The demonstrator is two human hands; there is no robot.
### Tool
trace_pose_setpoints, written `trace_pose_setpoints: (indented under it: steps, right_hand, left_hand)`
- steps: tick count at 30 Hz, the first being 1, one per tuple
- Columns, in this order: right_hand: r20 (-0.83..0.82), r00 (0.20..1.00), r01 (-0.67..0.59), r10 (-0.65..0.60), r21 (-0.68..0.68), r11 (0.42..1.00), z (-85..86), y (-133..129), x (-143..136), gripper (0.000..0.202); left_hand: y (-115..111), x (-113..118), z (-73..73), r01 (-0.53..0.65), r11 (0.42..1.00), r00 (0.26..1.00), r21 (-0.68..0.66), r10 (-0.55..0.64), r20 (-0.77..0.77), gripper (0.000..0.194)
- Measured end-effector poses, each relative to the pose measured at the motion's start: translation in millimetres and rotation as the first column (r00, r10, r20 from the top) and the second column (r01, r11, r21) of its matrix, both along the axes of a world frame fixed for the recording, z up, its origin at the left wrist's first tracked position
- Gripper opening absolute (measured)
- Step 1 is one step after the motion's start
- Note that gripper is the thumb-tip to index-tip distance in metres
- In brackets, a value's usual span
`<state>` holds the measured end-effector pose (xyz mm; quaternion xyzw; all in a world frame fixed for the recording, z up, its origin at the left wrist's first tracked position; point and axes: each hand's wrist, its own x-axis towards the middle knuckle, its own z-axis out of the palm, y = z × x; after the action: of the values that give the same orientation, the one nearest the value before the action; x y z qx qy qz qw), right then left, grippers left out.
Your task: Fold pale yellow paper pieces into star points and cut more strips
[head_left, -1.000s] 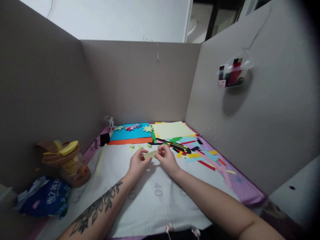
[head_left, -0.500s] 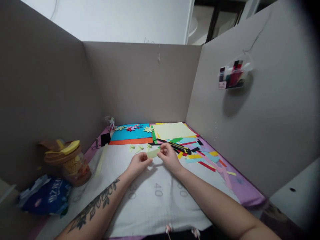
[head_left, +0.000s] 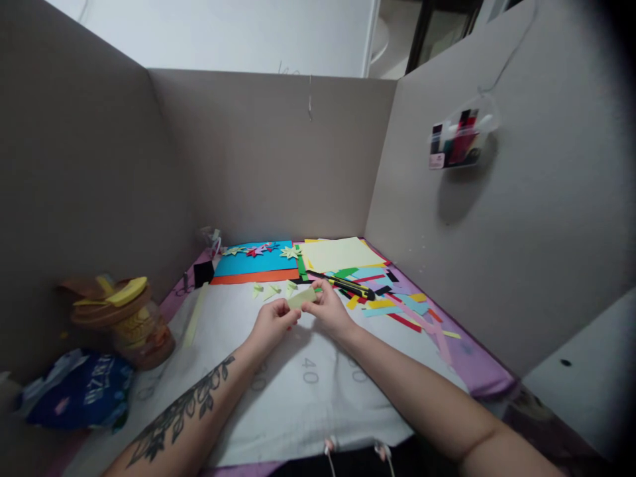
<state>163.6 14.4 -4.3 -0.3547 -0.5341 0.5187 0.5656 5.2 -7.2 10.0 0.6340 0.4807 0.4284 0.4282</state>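
Note:
A small pale-green paper strip [head_left: 301, 299] is held up over the white sheet, stretched between both hands. My left hand [head_left: 272, 324] pinches its left end between thumb and fingers. At the right end, my right hand [head_left: 328, 308] pinches it, with the fingertips partly hidden behind the paper. Just beyond the hands lie several folded pale-green paper pieces [head_left: 272, 291] in a row. Farther back, folded paper stars [head_left: 291, 252] in pale green, pink, red and blue rest on a blue paper sheet [head_left: 253, 267].
Coloured paper scraps [head_left: 397, 310] and a black-and-yellow utility knife [head_left: 354, 287] lie to the right. Behind them is a stack of pale-yellow sheets [head_left: 342, 254]. On the left stand a lidded jar [head_left: 144, 334] and a blue packet [head_left: 82, 391]. Grey panels [head_left: 273, 152] enclose the table.
The paper strip now shows more of its face and is tilted slightly differently between my fingers. Both hands keep their pinch. The whole view has shifted a little.

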Motion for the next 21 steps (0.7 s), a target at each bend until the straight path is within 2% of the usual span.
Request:
trace_pose_setpoints:
  steps: [2, 4, 7, 10, 13, 16, 21]
  right_hand:
    - [-0.026, 0.997, 0.079, -0.079, -0.004, 0.997, 2.5, 8.3, 15.8, 0.042]
    - [-0.055, 0.975, 0.215, -0.213, 0.025, 0.976, 5.3, 15.2, 32.7, 0.041]
    - [-0.021, 0.956, 0.293, -0.293, 0.117, 0.949, 9.9, 15.5, 44.6, 0.033]
    - [0.228, 0.932, 0.191, -0.281, 0.348, 0.918, 13.3, 4.7, 36.0, 0.013]
    - [0.463, 0.832, 0.01, -0.306, 0.539, 0.842, 12.7, -5.3, 22.9, 0.003]
    - [0.534, 0.773, -0.04, -0.344, 0.581, 0.813, 8.2, -8.0, 18.9, 0.006]
    - [0.51, 0.753, 0.045, -0.417, 0.592, 0.804, 4.5, -6.5, 25.4, 0.018]
  left_hand:
    - [0.3, -3.6, 0.8, -0.014, 1.0, 1.0, -0.012, 0.015, 0.01, 0.023]
    - [2.3, -8.5, 1.1, -0.055, 0.998, 0.998, 0.0, 0.055, -0.025, 0.022]
    - [5.6, -13.9, -0.1, -0.116, 0.988, 0.981, 0.098, 0.129, -0.142, 0.025]
    - [5.7, -13.4, -2.5, -0.117, 0.965, 0.954, 0.235, 0.175, -0.245, 0.023]
    - [3.1, -10.5, -4.0, -0.048, 0.945, 0.93, 0.322, 0.16, -0.33, 0.02]
    - [1.4, -9.1, -3.7, -0.011, 0.931, 0.908, 0.366, 0.163, -0.386, 0.019]
    - [1.9, -9.8, -3.5, 0.008, 0.906, 0.898, 0.424, 0.18, -0.401, 0.016]
